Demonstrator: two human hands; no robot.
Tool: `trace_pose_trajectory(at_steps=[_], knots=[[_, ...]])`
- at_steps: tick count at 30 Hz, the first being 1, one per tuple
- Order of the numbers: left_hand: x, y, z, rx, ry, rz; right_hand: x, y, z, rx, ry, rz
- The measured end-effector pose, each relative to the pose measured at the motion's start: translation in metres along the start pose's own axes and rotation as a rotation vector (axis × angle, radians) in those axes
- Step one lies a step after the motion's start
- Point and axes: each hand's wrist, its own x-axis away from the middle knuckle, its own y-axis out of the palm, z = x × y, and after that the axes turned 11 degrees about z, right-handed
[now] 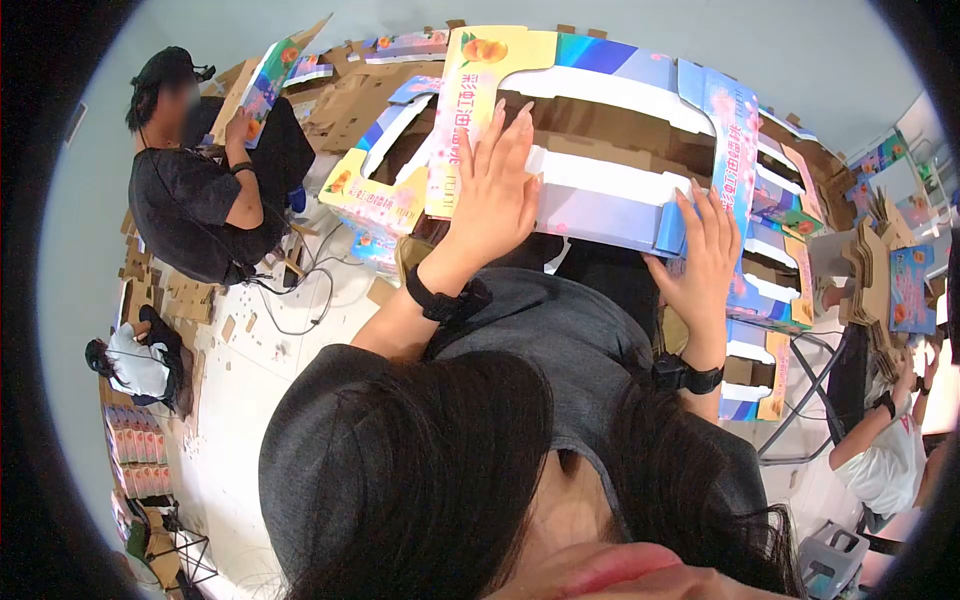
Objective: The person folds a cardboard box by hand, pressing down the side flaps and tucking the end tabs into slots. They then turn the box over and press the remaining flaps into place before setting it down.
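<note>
A printed cardboard box [610,213] with a yellow left end, a blue right end and white-edged openings lies in front of me. My left hand [495,190] rests with fingers spread on its yellow end panel and the near left edge. At the near right corner, my right hand [703,250] lies against the blue panel, its fingers stretched out and the thumb apart. Brown inner cardboard shows through the openings. Neither hand is closed around the box.
Another printed box [375,200] stands at the left, and stacked boxes [770,290] stand at the right. A person [190,200] holds a printed sheet at the left. Another person's white sleeve [890,460] shows at the right. Cables [318,300] cross the floor.
</note>
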Motion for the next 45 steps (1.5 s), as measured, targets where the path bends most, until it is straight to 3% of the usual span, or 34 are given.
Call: trace_pose_trajectory(at_steps=[5,17,26,35,45], knots=[[0.005,0.001,-0.002,0.085,0.020,0.091,-0.001,0.005,-0.002,-0.016,0.021,0.029],[0.008,-0.016,0.005,0.158,0.086,-0.053,0.001,0.011,-0.003,-0.039,-0.036,0.065],[0.007,-0.016,0.005,0.010,0.129,-0.196,-0.005,0.007,-0.011,0.063,-0.007,-0.018],[0.010,-0.009,0.000,-0.053,0.282,-0.178,-0.004,0.010,-0.009,0.094,-0.026,-0.023],[0.007,-0.010,0.001,-0.055,0.309,-0.201,-0.007,0.012,-0.011,0.070,-0.026,0.047]])
